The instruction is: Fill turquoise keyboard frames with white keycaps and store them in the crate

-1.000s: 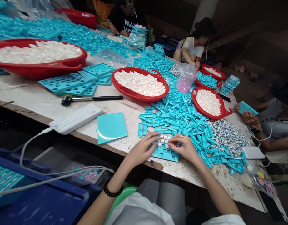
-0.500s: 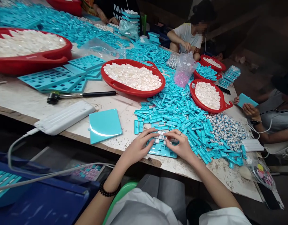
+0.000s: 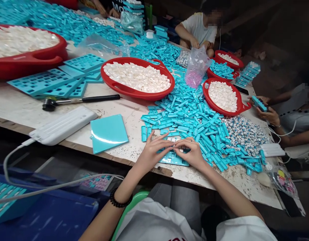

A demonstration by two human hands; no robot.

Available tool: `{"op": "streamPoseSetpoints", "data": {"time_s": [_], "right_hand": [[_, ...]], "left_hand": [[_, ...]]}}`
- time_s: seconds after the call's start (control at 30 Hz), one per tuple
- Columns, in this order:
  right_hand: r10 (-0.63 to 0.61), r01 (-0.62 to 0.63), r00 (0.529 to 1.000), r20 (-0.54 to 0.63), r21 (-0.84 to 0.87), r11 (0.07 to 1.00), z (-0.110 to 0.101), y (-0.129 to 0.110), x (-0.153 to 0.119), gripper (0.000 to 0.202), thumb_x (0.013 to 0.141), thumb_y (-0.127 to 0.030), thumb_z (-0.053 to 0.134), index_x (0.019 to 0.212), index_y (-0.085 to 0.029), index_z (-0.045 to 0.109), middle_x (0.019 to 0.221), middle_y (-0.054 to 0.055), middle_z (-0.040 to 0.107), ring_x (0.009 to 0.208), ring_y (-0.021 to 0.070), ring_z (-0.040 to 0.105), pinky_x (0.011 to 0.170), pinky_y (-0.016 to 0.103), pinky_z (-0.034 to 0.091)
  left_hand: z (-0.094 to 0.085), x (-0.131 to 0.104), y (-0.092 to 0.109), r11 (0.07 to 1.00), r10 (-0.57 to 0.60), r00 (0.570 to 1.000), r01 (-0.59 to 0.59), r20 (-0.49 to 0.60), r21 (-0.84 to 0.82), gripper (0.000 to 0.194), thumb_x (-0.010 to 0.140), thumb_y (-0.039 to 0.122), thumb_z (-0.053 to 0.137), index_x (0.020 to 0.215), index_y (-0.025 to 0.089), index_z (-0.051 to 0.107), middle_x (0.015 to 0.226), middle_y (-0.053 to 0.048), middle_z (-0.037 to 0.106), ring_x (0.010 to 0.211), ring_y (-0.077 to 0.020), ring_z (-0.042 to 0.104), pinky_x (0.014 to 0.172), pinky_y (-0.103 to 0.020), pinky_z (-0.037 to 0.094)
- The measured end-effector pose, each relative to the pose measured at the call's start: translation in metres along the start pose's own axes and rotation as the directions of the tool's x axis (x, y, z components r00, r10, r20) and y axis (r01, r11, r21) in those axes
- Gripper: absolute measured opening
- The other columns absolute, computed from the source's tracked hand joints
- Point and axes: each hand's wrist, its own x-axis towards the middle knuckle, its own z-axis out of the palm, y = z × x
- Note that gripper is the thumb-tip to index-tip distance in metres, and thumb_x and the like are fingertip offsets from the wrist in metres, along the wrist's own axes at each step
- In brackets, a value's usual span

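At the table's near edge lies a turquoise slotted panel [image 3: 175, 159], with small white square pieces [image 3: 172, 139] along its far side. My left hand [image 3: 152, 152] is over the panel's left part, thumb and index finger brought together while the other fingers stretch out. My right hand [image 3: 191, 152] pinches from the right, its fingertips meeting those of the left. Something tiny may be between the fingertips, too small to make out. The hands cover much of the panel. Loose turquoise strips [image 3: 179, 117] lie heaped just beyond them.
A flat turquoise plate [image 3: 109, 133], a white power bank [image 3: 65, 125] with a cable and a black-handled mallet [image 3: 81, 100] lie left. Red baskets [image 3: 136, 95] of white pieces stand beyond. Small speckled parts [image 3: 245, 135] lie right. Other people sit around the table.
My hands have come closer together and their fingertips now meet over the panel. The view has shifted slightly. A person at right has turned the turquoise item they hold.
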Motion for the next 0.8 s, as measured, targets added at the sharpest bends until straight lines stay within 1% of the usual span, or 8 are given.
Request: {"op": "streamPoseSetpoints", "data": {"time_s": [0.1, 0.27, 0.37, 0.5, 0.57, 0.63, 0.7, 0.8], "right_hand": [[-0.02, 0.02, 0.999, 0.03, -0.001, 1.0, -0.002, 0.0, 0.001, 0.005, 0.087, -0.023, 0.069, 0.083, -0.025, 0.07, 0.09, 0.001, 0.079, 0.089, 0.0203, 0.073, 0.096, 0.041, 0.046], [-0.05, 0.051, 0.998, 0.039, -0.009, 0.999, -0.005, -0.002, 0.001, 0.007, 0.088, -0.023, 0.066, 0.093, -0.025, 0.07, 0.09, 0.0, 0.076, 0.086, 0.0191, 0.07, 0.091, 0.039, 0.046], [-0.037, 0.037, 0.999, 0.005, -0.028, 0.999, -0.007, -0.001, 0.001, 0.006, 0.087, -0.025, 0.066, 0.091, -0.025, 0.07, 0.087, 0.0, 0.075, 0.082, 0.0189, 0.068, 0.089, 0.037, 0.047], [-0.048, 0.046, 0.998, -0.049, -0.043, 0.998, -0.011, 0.002, 0.003, 0.006, 0.089, -0.026, 0.064, 0.087, -0.025, 0.069, 0.087, 0.001, 0.075, 0.085, 0.0201, 0.069, 0.091, 0.038, 0.047], [-0.057, 0.054, 0.997, -0.059, -0.05, 0.997, -0.012, 0.002, 0.003, 0.007, 0.09, -0.026, 0.062, 0.086, -0.025, 0.069, 0.087, 0.001, 0.076, 0.086, 0.0202, 0.069, 0.091, 0.038, 0.047], [-0.068, 0.065, 0.996, -0.063, -0.057, 0.996, -0.014, 0.001, 0.003, 0.008, 0.09, -0.026, 0.062, 0.086, -0.026, 0.068, 0.087, 0.001, 0.075, 0.086, 0.02, 0.069, 0.09, 0.038, 0.047], [-0.09, 0.086, 0.993, -0.07, -0.06, 0.995, -0.015, 0.001, 0.003, 0.008, 0.09, -0.025, 0.062, 0.086, -0.026, 0.068, 0.087, 0.001, 0.075, 0.086, 0.0201, 0.069, 0.09, 0.038, 0.048], [-0.108, 0.104, 0.992, -0.067, -0.062, 0.993, -0.016, 0.001, 0.003, 0.008, 0.091, -0.025, 0.061, 0.087, -0.026, 0.068, 0.086, 0.001, 0.075, 0.086, 0.0205, 0.068, 0.09, 0.038, 0.048]], "left_hand": [[-0.003, 0.0, 0.002, 1.0, 0.005, 1.0, -0.005, 0.025, 0.001, 0.019, 0.1, 0.03, 0.056, 0.11, 0.026, 0.072, 0.111, -0.002, 0.079, 0.126, -0.0262, 0.063, 0.125, -0.061, 0.005], [-0.013, 0.001, 0.005, 0.997, 0.04, 0.995, -0.046, 0.094, 0.062, 0.02, 0.1, 0.032, 0.054, 0.106, 0.027, 0.072, 0.108, -0.001, 0.079, 0.113, -0.0246, 0.071, 0.126, -0.06, 0.003], [-0.021, 0.006, 0.005, 0.987, 0.07, 0.981, -0.094, 0.181, 0.131, 0.02, 0.1, 0.033, 0.054, 0.101, 0.026, 0.073, 0.104, -0.001, 0.08, 0.112, -0.0234, 0.072, 0.126, -0.059, 0.001], [-0.023, 0.016, 0.006, 0.959, 0.111, 0.941, -0.186, 0.32, 0.213, 0.022, 0.101, 0.032, 0.05, 0.097, 0.026, 0.071, 0.105, -0.002, 0.079, 0.117, -0.0219, 0.067, 0.125, -0.06, 0.0], [-0.021, 0.02, 0.007, 0.941, 0.139, 0.929, -0.233, 0.344, 0.247, 0.022, 0.101, 0.03, 0.05, 0.097, 0.026, 0.071, 0.105, -0.003, 0.078, 0.121, -0.0223, 0.064, 0.125, -0.06, 0.004], [-0.02, 0.022, 0.009, 0.924, 0.167, 0.925, -0.267, 0.34, 0.273, 0.021, 0.1, 0.027, 0.049, 0.099, 0.025, 0.07, 0.108, -0.005, 0.076, 0.124, -0.0235, 0.061, 0.124, -0.06, 0.011], [-0.019, 0.024, 0.01, 0.916, 0.186, 0.924, -0.286, 0.333, 0.282, 0.021, 0.1, 0.026, 0.049, 0.101, 0.023, 0.07, 0.114, -0.007, 0.073, 0.127, -0.025, 0.059, 0.123, -0.059, 0.017], [-0.018, 0.026, 0.01, 0.921, 0.188, 0.917, -0.29, 0.352, 0.262, 0.02, 0.101, 0.025, 0.048, 0.103, 0.022, 0.068, 0.119, -0.008, 0.07, 0.128, -0.0255, 0.058, 0.121, -0.058, 0.021]]}}
